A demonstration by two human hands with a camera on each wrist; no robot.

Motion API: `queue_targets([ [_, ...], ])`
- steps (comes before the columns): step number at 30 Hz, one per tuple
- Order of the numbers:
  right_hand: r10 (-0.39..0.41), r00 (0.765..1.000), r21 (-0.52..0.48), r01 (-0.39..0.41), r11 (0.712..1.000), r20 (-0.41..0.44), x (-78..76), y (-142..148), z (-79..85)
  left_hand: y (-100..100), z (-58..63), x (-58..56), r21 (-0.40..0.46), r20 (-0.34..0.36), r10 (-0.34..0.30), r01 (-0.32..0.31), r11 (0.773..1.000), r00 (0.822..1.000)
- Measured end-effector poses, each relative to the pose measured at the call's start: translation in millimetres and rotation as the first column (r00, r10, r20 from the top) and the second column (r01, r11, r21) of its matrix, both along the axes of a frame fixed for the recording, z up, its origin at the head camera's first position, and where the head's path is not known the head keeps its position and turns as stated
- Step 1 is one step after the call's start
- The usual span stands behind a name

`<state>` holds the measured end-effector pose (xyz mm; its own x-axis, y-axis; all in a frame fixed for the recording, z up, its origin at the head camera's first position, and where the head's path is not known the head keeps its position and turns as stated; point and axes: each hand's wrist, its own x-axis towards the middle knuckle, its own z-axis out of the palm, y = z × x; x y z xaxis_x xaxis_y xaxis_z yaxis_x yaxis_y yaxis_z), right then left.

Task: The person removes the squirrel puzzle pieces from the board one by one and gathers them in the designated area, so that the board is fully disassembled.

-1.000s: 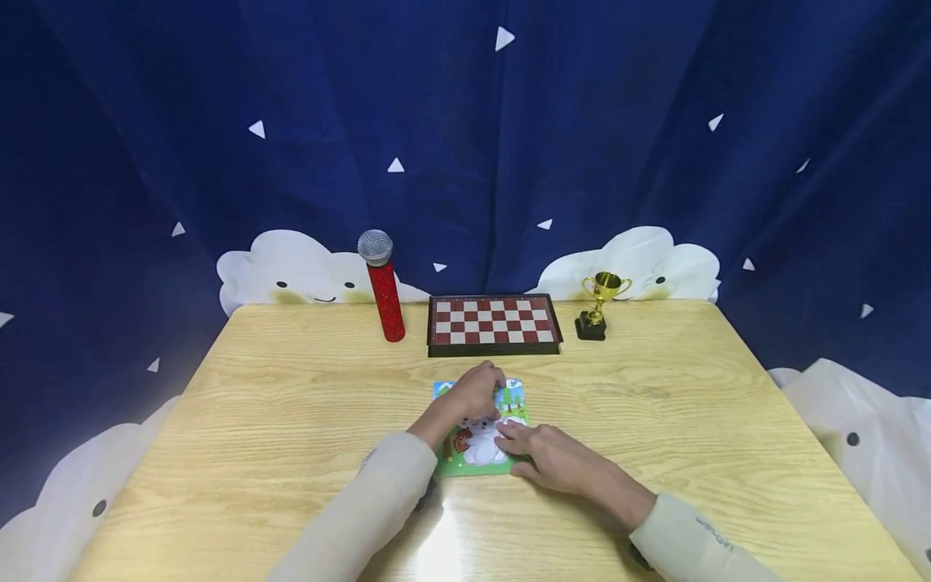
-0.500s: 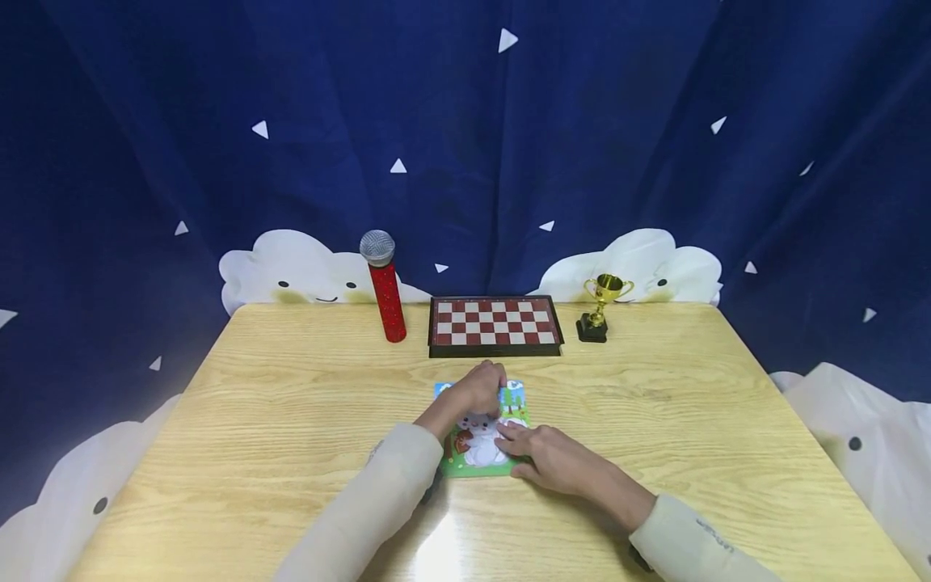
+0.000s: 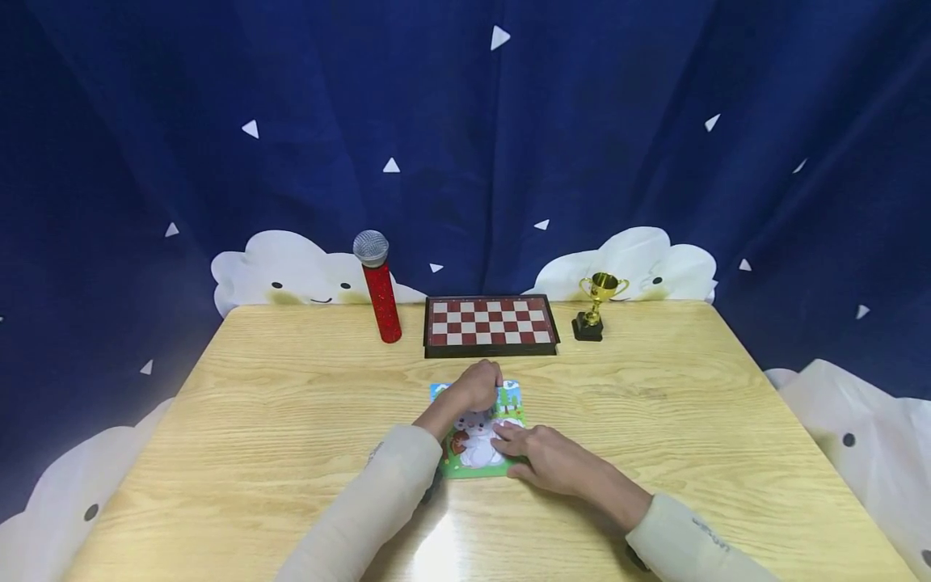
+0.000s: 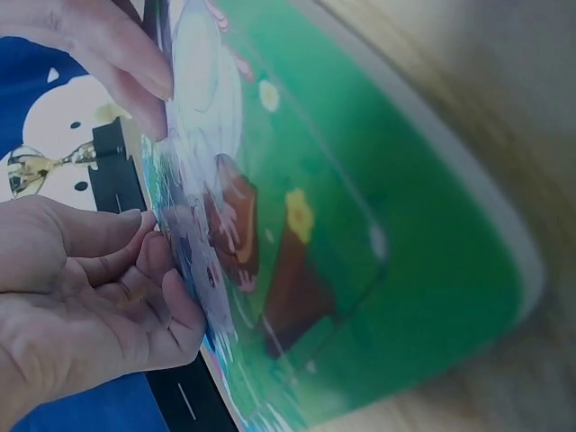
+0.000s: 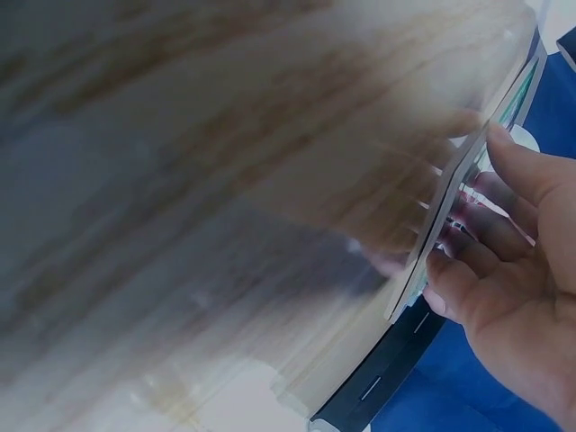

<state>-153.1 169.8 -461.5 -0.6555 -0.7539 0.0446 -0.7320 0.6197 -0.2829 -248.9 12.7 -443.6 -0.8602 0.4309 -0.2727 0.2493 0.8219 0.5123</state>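
We note picture board [image 3: 478, 458]: left hand [image 3: 476, 388] at twelve o'clock, curled, grasp unclear; right hand [image 3: 545, 458] on four-o'clock edge, relaxed. Tabletop [image 3: 291, 420] stretches toward nine.

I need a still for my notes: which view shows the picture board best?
The head view: it shows the picture board from above and most of its outline, though the left hand and right hand cover parts. The left wrist view shows part of it, close and steeply slanted; the right wrist view shows mainly its edge.
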Motion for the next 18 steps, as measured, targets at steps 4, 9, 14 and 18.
queue_targets([
  [4, -0.003, 1.000, 0.001, 0.003, 1.000, -0.001, 0.4, -0.1, 1.2, 0.7, 1.9, -0.5, 0.014, -0.003, -0.005, 0.005, 1.000, 1.000],
  [9, -0.004, 1.000, -0.016, 0.004, 1.000, 0.001, 0.3, 0.3, 0.8, 1.7, 3.7, 1.0, 0.029, -0.019, -0.001, 0.002, 1.000, 1.000],
  [14, 0.002, 1.000, -0.030, -0.001, 1.000, 0.010, 0.0, 0.0, -1.9, 3.0, 2.1, 3.7, 0.098, -0.084, 0.108, -0.100, 0.990, 0.991],
  [18, -0.004, 1.000, -0.021, 0.004, 1.000, 0.011, 0.1, 0.1, -2.1, 2.8, -1.5, 2.8, 0.173, -0.080, 0.174, -0.158, 0.972, 0.982],
])
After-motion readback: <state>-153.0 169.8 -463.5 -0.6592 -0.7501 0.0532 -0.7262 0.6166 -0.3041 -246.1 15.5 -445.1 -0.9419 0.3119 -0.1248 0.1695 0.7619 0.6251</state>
